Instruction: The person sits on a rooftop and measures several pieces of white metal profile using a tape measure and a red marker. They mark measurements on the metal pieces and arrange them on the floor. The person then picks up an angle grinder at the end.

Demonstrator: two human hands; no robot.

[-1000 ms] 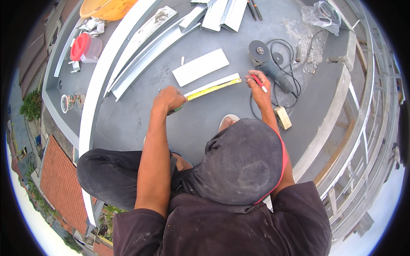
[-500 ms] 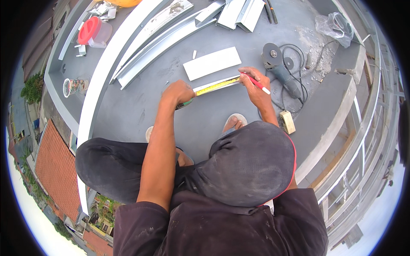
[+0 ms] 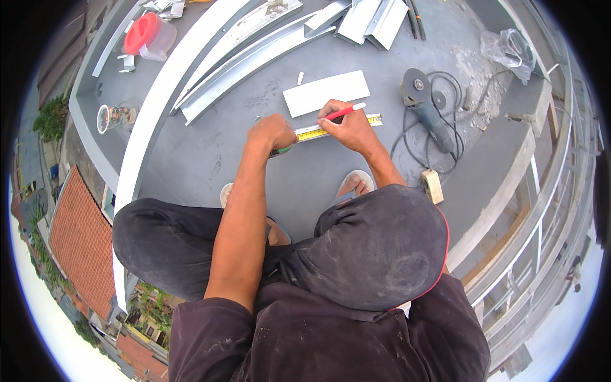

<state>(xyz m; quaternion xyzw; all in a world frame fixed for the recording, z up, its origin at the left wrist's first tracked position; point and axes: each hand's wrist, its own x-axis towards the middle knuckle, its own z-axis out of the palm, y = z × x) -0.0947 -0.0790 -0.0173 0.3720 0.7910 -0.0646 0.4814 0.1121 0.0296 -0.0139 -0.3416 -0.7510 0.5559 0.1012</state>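
Note:
My left hand (image 3: 272,134) grips a green tape measure (image 3: 279,150) at the left end of a narrow white metal strip (image 3: 377,123); the yellow blade (image 3: 310,134) lies extended along the strip. My right hand (image 3: 338,122) pinches a red pen (image 3: 344,111) with a white end, its lower tip down at the blade near the middle of the strip. A flat white piece (image 3: 324,89) lies just beyond, with a small white scrap (image 3: 300,79) beside it.
An angle grinder (image 3: 426,111) with cables lies right, near a cream block (image 3: 431,187), concrete rubble and a plastic bag (image 3: 508,54). Metal channels (image 3: 248,63) lie ahead. Left are a long white bar (image 3: 146,127), red-lidded container (image 3: 143,35) and cup (image 3: 113,118). Roofs show beyond.
My right hand with the red pen has moved from the tape's far right end leftward onto the middle of the blade. My left hand stays gripping the tape at the left end.

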